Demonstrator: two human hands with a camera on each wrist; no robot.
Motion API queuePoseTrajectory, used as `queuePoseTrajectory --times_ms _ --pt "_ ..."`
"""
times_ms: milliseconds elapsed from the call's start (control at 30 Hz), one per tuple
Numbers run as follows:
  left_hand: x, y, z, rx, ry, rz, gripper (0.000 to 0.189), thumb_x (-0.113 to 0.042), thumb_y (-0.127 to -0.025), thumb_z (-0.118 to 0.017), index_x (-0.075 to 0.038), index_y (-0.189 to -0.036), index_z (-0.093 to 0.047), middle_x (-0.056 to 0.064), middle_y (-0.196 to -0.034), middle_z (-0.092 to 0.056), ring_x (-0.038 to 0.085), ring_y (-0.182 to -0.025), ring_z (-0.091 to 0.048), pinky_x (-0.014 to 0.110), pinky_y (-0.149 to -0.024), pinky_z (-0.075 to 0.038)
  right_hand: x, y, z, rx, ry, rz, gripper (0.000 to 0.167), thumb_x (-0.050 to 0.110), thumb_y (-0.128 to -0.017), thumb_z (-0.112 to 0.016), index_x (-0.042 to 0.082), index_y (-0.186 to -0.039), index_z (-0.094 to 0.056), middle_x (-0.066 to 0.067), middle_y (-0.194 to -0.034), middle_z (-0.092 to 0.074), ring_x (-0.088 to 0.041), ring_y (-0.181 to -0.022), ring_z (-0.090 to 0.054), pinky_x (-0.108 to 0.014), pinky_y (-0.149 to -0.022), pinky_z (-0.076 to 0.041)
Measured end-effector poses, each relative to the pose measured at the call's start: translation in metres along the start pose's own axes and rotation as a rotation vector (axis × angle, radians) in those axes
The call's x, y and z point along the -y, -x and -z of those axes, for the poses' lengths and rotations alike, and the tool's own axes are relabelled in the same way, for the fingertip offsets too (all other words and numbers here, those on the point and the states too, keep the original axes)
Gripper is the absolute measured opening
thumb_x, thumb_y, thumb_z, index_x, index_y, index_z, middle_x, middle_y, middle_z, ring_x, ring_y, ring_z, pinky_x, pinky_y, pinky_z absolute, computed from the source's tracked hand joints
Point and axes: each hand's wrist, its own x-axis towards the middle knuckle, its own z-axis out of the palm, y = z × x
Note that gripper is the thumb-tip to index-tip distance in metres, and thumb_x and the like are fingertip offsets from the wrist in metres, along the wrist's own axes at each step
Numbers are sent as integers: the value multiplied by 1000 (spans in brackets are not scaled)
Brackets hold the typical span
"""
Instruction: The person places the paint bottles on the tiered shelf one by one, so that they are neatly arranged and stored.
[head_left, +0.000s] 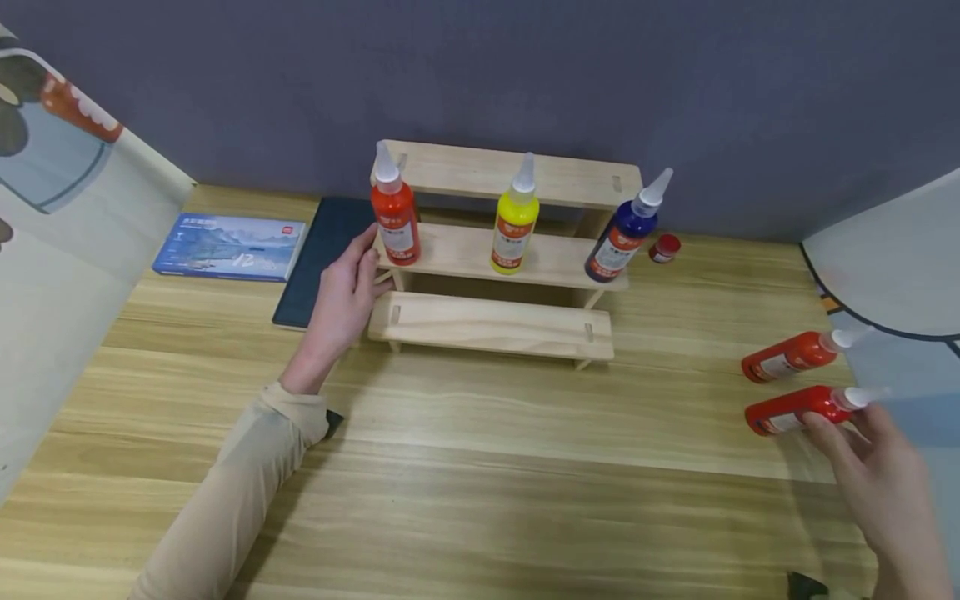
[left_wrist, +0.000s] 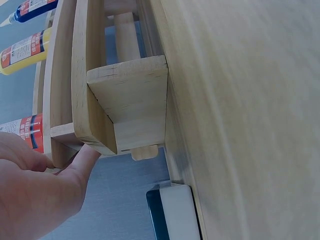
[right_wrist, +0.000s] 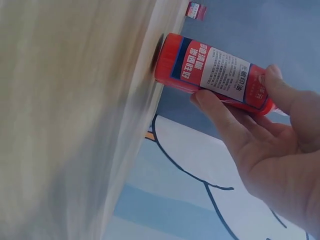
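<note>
A three-step wooden display stand [head_left: 491, 321] has red [head_left: 396, 221], yellow [head_left: 515, 227] and dark blue [head_left: 622, 237] bottles in a row on its middle step. My left hand [head_left: 347, 292] grips the left end of that step, right beside the red bottle; in the left wrist view its thumb and fingers pinch the wooden edge. At the far right my right hand [head_left: 873, 467] holds another red bottle [right_wrist: 215, 75] with a white nozzle, thumb and fingers around its upper part. The base of this bottle is close to the tabletop. One more red bottle [head_left: 791, 357] stands just behind it.
A small red-capped jar [head_left: 665, 247] sits right of the stand. On the left lie a blue picture box [head_left: 228, 246] and a dark flat case [head_left: 322, 250], partly behind the left hand. A dark grey panel [head_left: 517, 75] rises behind the wooden table [head_left: 480, 483].
</note>
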Motion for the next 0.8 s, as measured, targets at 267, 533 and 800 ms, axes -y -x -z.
queuePoseTrajectory --times_ms 267,533,800 --pt "0 0 -1 -5 -5 -5 49 -12 -118 -38 4 -164 -36 24 -163 -43 45 -124 -66 42 -99 -61 16 1 0 -20 9 41 60 22 -113 -58 -8 -160 -36 -40 -157 -41 -68 -128 -49 6 -62 -43" --pt "-1 1 0 0 1 5 49 -12 -118 -38 4 -164 -36 23 -163 -42 45 -125 -65 45 -100 -60 32 3 3 -30 1 118 61 23 -110 -66 -6 -158 -42 -38 -154 -47 -67 -126 -52 7 -68 -40" --pt "-1 0 -1 -4 0 -5 48 -12 -118 -38 4 -164 -36 23 -163 -43 45 -124 -66 44 -99 -61 55 0 5 -61 -13 247 58 19 -105 -74 -4 -153 -51 -35 -140 -59 27 -99 -44 6 -73 -41"
